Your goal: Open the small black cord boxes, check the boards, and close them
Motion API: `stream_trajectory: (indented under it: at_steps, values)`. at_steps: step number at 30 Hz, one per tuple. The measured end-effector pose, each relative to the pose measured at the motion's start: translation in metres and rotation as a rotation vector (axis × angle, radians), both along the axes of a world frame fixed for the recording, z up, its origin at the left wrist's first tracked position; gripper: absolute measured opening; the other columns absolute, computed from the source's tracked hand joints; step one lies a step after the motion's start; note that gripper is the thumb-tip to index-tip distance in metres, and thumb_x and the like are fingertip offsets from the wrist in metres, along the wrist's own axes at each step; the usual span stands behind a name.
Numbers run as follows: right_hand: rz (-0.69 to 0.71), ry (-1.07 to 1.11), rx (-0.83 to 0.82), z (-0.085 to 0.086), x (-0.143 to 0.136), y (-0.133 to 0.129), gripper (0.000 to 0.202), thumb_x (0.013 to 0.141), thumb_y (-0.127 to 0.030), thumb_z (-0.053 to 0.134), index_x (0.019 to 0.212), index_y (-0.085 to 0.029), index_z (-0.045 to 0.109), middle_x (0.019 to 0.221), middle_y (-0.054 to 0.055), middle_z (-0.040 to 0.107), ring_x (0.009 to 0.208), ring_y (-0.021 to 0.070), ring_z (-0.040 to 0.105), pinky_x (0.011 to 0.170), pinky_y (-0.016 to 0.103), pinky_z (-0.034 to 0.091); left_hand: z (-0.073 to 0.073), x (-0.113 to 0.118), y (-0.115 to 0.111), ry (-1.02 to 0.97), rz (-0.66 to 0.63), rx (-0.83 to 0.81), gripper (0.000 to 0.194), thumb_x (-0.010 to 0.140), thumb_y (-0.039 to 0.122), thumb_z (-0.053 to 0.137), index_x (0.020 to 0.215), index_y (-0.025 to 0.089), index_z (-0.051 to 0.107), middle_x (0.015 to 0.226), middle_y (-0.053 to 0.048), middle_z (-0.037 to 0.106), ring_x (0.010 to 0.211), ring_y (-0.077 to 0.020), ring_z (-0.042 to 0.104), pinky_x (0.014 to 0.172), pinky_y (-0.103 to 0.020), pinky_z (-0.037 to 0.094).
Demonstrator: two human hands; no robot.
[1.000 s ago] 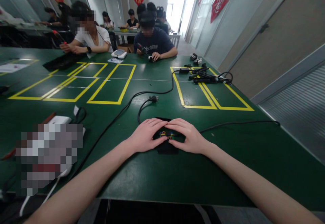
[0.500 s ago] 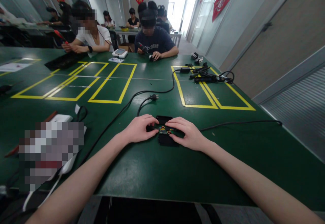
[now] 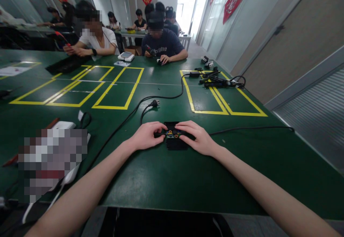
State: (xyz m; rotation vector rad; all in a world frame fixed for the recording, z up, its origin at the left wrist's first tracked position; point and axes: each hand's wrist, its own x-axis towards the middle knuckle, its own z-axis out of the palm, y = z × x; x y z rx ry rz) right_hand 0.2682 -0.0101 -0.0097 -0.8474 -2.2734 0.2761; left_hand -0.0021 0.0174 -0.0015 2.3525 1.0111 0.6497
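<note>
A small circuit board [image 3: 171, 135] with two yellow-orange ring-shaped parts lies between my hands. My left hand [image 3: 147, 135] curls its thumb and fingers round the board's left end, where a black cable meets it. From the other side, my right hand [image 3: 198, 139] grips the right end with thumb and fingertips. Under and around the board is an opened black plastic casing [image 3: 176, 144], its flat pieces showing in front of and behind the board. A short black cable ending in a plug [image 3: 155, 103] lies just beyond my left hand. My fingers hide both board ends.
A long black cable [image 3: 139, 104] crosses the green table [image 3: 134, 183], and another cable [image 3: 255, 127] runs right. Black adapters and cords [image 3: 217, 79] lie at the back right among yellow tape outlines. A white device [image 3: 66, 125], partly blurred out, is at left. Two people work opposite.
The plug has shifted left on the table. My hands and the board have moved very slightly left, still gripping. The view has turned a little.
</note>
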Motion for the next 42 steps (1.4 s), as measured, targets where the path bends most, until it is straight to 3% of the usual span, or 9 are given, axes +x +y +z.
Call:
stream_trajectory:
  at_steps: [4, 9, 13, 19, 25, 32, 38, 42]
  values:
    - [-0.053, -0.064, 0.062, 0.01, 0.018, 0.004, 0.021, 0.096, -0.025, 0.062, 0.115, -0.02, 0.071, 0.11, 0.013, 0.072, 0.101, 0.0271, 0.067, 0.086, 0.045, 0.06, 0.001, 0.0, 0.003, -0.154, 0.031, -0.223, 0.025, 0.081, 0.027, 0.069, 0.103, 0.016, 0.073, 0.073, 0.004, 0.058, 0.063, -0.0112, 0.053, 0.063, -0.024, 0.043]
    - [-0.019, -0.173, 0.004, 0.013, 0.037, 0.013, 0.003, 0.088, -0.024, 0.07, 0.088, -0.021, 0.07, 0.098, 0.01, 0.071, 0.093, 0.0267, 0.064, 0.084, 0.045, 0.056, 0.006, 0.0, 0.006, -0.247, 0.06, -0.411, 0.023, 0.076, 0.033, 0.074, 0.089, 0.015, 0.072, 0.068, 0.004, 0.057, 0.061, -0.0098, 0.048, 0.059, -0.022, 0.039]
    - [-0.027, -0.091, -0.074, 0.01, 0.039, 0.014, 0.013, 0.093, -0.027, 0.065, 0.082, -0.021, 0.066, 0.093, 0.009, 0.072, 0.088, 0.0249, 0.064, 0.083, 0.044, 0.055, 0.008, -0.001, 0.009, -0.324, 0.079, -0.508, 0.025, 0.073, 0.035, 0.078, 0.082, 0.014, 0.07, 0.064, 0.004, 0.057, 0.059, -0.0091, 0.047, 0.059, -0.022, 0.038]
    - [-0.069, 0.067, -0.464, 0.015, 0.035, 0.003, 0.028, 0.095, -0.044, 0.065, 0.083, -0.018, 0.068, 0.066, 0.0, 0.063, 0.058, 0.0136, 0.055, 0.055, 0.026, 0.045, 0.015, -0.004, 0.01, -0.388, 0.059, -0.615, 0.028, 0.067, 0.035, 0.083, 0.08, 0.014, 0.07, 0.066, 0.003, 0.06, 0.062, -0.0088, 0.05, 0.063, -0.023, 0.04]
    - [-0.015, 0.188, -0.572, 0.022, 0.039, 0.001, 0.054, 0.096, -0.062, 0.059, 0.062, -0.019, 0.06, 0.053, -0.001, 0.054, 0.049, 0.0107, 0.045, 0.051, 0.026, 0.039, 0.019, -0.003, 0.004, -0.366, -0.039, -0.711, 0.03, 0.066, 0.036, 0.086, 0.079, 0.014, 0.071, 0.068, 0.003, 0.062, 0.063, -0.0084, 0.05, 0.063, -0.023, 0.04]
    - [-0.02, 0.13, -0.63, 0.018, 0.038, 0.0, 0.051, 0.088, -0.063, 0.07, 0.066, -0.017, 0.067, 0.056, 0.0, 0.056, 0.05, 0.0105, 0.045, 0.047, 0.024, 0.036, 0.02, -0.002, 0.001, -0.299, -0.111, -0.733, 0.029, 0.068, 0.035, 0.086, 0.081, 0.013, 0.073, 0.068, 0.002, 0.061, 0.063, -0.009, 0.05, 0.062, -0.023, 0.04]
    - [-0.02, 0.119, -0.65, 0.015, 0.038, 0.001, 0.042, 0.09, -0.057, 0.07, 0.081, -0.016, 0.077, 0.06, 0.001, 0.064, 0.051, 0.0105, 0.048, 0.047, 0.024, 0.037, 0.021, 0.0, -0.001, -0.241, -0.109, -0.701, 0.027, 0.071, 0.036, 0.084, 0.083, 0.013, 0.075, 0.065, 0.003, 0.06, 0.062, -0.0094, 0.049, 0.061, -0.023, 0.039]
    - [-0.025, 0.078, -0.64, 0.015, 0.039, 0.001, 0.041, 0.09, -0.055, 0.07, 0.081, -0.016, 0.079, 0.064, 0.003, 0.069, 0.054, 0.0119, 0.053, 0.05, 0.025, 0.041, 0.019, 0.002, -0.002, -0.22, -0.103, -0.686, 0.027, 0.071, 0.037, 0.082, 0.084, 0.014, 0.076, 0.066, 0.003, 0.06, 0.063, -0.0099, 0.049, 0.061, -0.023, 0.039]
